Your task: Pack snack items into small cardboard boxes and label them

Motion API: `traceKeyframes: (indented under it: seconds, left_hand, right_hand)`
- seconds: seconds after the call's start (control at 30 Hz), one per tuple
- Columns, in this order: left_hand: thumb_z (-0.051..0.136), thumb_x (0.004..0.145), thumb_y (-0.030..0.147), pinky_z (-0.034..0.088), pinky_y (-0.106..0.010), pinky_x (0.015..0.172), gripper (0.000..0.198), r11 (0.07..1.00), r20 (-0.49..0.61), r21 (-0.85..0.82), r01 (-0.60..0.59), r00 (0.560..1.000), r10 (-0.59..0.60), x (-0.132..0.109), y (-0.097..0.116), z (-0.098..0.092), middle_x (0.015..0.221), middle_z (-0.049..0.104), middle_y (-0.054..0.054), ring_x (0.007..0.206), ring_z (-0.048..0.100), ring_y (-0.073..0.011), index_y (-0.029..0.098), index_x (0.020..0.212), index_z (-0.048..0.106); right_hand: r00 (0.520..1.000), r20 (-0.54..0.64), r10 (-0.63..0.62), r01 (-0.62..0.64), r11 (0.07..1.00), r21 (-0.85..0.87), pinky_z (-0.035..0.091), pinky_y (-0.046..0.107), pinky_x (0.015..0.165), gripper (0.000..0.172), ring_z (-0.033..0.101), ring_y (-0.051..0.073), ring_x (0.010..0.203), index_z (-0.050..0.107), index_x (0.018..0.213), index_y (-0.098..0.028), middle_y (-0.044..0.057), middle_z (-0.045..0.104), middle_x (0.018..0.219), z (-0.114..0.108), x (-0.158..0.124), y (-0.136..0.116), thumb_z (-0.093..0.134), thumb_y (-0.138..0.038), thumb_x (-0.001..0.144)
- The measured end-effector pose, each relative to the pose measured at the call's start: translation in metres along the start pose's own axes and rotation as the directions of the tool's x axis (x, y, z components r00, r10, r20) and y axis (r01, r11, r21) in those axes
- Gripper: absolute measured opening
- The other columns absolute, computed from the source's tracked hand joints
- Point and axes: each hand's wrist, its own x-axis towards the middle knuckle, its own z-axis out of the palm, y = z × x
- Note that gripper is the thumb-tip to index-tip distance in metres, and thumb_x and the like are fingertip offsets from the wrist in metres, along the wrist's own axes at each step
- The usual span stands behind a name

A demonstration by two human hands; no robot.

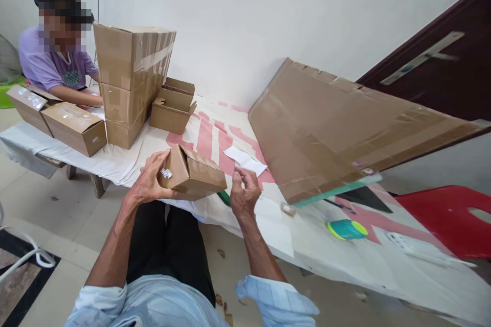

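A small brown cardboard box (pixel 199 176), with a little white label on its near-left end, is held over the front edge of the cloth-covered table. My left hand (pixel 151 179) grips its left end, thumb below the label and fingers over the top. To the right of the box, my right hand (pixel 245 189) is raised with its fingers curled and thumb against the index finger; what it pinches, if anything, is too small to tell. Just behind that hand lies a white paper sheet (pixel 245 161). Part of a green object (pixel 224 197) shows under the box's right end.
Stacked boxes (pixel 126 82) stand left of centre, beside open boxes (pixel 172 110). A person (pixel 57 61) sits behind two more boxes (pixel 74 125). A large cardboard panel (pixel 326 133) leans at the right, near a teal tape roll (pixel 347 230), a power strip (pixel 422 250) and a red chair (pixel 448 219).
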Motion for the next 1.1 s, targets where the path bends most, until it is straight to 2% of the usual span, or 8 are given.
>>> traceKeyframes:
  seconds: [0.1, 0.23, 0.37, 0.47, 0.6, 0.93, 1.03, 1.1]
  left_hand:
    - [0.099, 0.061, 0.039, 0.036, -0.062, 0.125, 0.122, 0.996, -0.014, 0.093, 0.011, 1.000, -0.010, -0.001, 0.017, -0.006, 0.166, 0.045, -0.016, 0.154, 0.041, -0.0451, 0.030, 0.168, 0.038]
    - [0.098, 0.063, 0.036, 0.037, -0.063, 0.122, 0.119, 0.988, -0.054, 0.154, 0.013, 0.999, -0.005, 0.000, 0.033, 0.003, 0.165, 0.049, -0.019, 0.152, 0.045, -0.0452, 0.027, 0.165, 0.039]
    - [0.098, 0.064, 0.041, 0.041, -0.060, 0.117, 0.114, 0.985, -0.098, 0.170, 0.027, 0.995, -0.010, 0.001, 0.040, 0.013, 0.161, 0.054, -0.020, 0.148, 0.050, -0.0458, 0.025, 0.162, 0.041]
    - [0.098, 0.065, 0.043, 0.042, -0.059, 0.115, 0.114, 0.984, -0.097, 0.179, 0.018, 0.995, 0.000, 0.001, 0.041, 0.015, 0.163, 0.052, -0.021, 0.148, 0.049, -0.0464, 0.024, 0.162, 0.041]
    - [0.097, 0.068, 0.043, 0.041, -0.059, 0.115, 0.113, 0.982, -0.086, 0.191, 0.001, 0.996, 0.016, 0.000, 0.043, 0.016, 0.164, 0.051, -0.022, 0.150, 0.048, -0.0452, 0.023, 0.163, 0.038]
    - [0.097, 0.067, 0.040, 0.039, -0.060, 0.114, 0.114, 0.981, -0.065, 0.193, 0.013, 0.998, 0.000, 0.000, 0.052, 0.018, 0.165, 0.049, -0.021, 0.152, 0.046, -0.0458, 0.026, 0.163, 0.037]
    - [0.096, 0.068, 0.041, 0.039, -0.059, 0.114, 0.113, 0.982, -0.060, 0.187, 0.007, 0.998, 0.005, -0.001, 0.051, 0.018, 0.164, 0.050, -0.020, 0.151, 0.047, -0.0457, 0.028, 0.163, 0.037]
    - [0.096, 0.067, 0.041, 0.039, -0.059, 0.114, 0.113, 0.982, -0.062, 0.188, 0.004, 0.998, 0.008, -0.001, 0.051, 0.018, 0.164, 0.050, -0.020, 0.151, 0.046, -0.0456, 0.028, 0.163, 0.037]
  right_hand:
    - [0.946, 0.114, -0.303, 0.297, 0.952, 0.068, 0.054, 0.049, 0.100, 0.023, 0.067, 0.028, 0.108, 0.076, 0.110, -0.023, 0.010, 0.073, 0.110, -0.007, 0.020, -0.070, 0.063, -0.039, 0.101]
    - [0.707, 0.385, -0.593, 0.589, 0.795, 0.143, 0.054, 0.047, 0.094, 0.013, 0.064, 0.028, 0.102, 0.078, 0.107, -0.025, 0.009, 0.073, 0.106, -0.006, 0.033, -0.140, 0.067, -0.025, 0.101]
    - [0.457, 0.614, -0.643, 0.763, 0.639, 0.100, 0.051, 0.043, 0.093, 0.008, 0.061, 0.027, 0.103, 0.076, 0.098, -0.023, 0.009, 0.072, 0.104, 0.000, 0.041, -0.161, 0.068, -0.024, 0.100]
    - [0.369, 0.698, -0.614, 0.831, 0.554, 0.047, 0.048, 0.040, 0.089, 0.003, 0.059, 0.026, 0.101, 0.075, 0.095, -0.022, 0.008, 0.071, 0.101, 0.000, 0.048, -0.162, 0.074, -0.024, 0.097]
    - [0.312, 0.734, -0.604, 0.868, 0.495, 0.038, 0.043, 0.038, 0.082, 0.008, 0.057, 0.025, 0.096, 0.075, 0.088, -0.020, 0.008, 0.070, 0.094, -0.001, 0.053, -0.162, 0.081, -0.023, 0.092]
    - [0.243, 0.731, -0.638, 0.900, 0.429, 0.076, 0.039, 0.037, 0.080, 0.024, 0.055, 0.022, 0.089, 0.075, 0.077, -0.022, 0.006, 0.069, 0.087, -0.001, 0.054, -0.160, 0.069, -0.012, 0.097]
    - [0.252, 0.731, -0.634, 0.887, 0.454, 0.088, 0.041, 0.038, 0.082, 0.024, 0.056, 0.023, 0.091, 0.075, 0.080, -0.022, 0.006, 0.070, 0.088, -0.001, 0.053, -0.156, 0.065, -0.011, 0.099]
    - [0.294, 0.716, -0.633, 0.857, 0.507, 0.096, 0.042, 0.038, 0.082, 0.026, 0.058, 0.023, 0.091, 0.075, 0.080, -0.021, 0.007, 0.071, 0.088, 0.000, 0.052, -0.154, 0.062, -0.014, 0.101]
